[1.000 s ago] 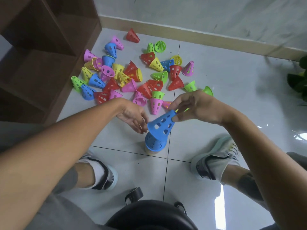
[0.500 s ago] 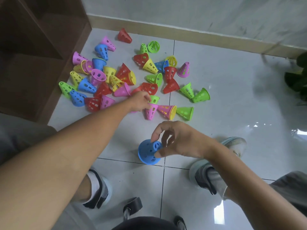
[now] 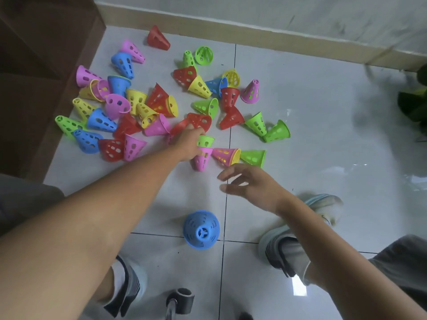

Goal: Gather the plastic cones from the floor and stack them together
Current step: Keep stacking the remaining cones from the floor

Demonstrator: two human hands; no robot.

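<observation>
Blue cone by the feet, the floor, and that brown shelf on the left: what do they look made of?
Blue cone: moulded plastic by the look, with a uniform bright colour, thin walls with cut-out slots and a slight sheen. Floor: probably glazed ceramic or stone-look tile, since it is glossy, mirrors light and has straight grout lines. Shelf: likely wood or wood-look board, matt brown; no grain is clear, so I can't be sure.

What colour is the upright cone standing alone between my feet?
Blue. The upright cone shows from above in the head view, standing apart from the scattered pile.
</observation>
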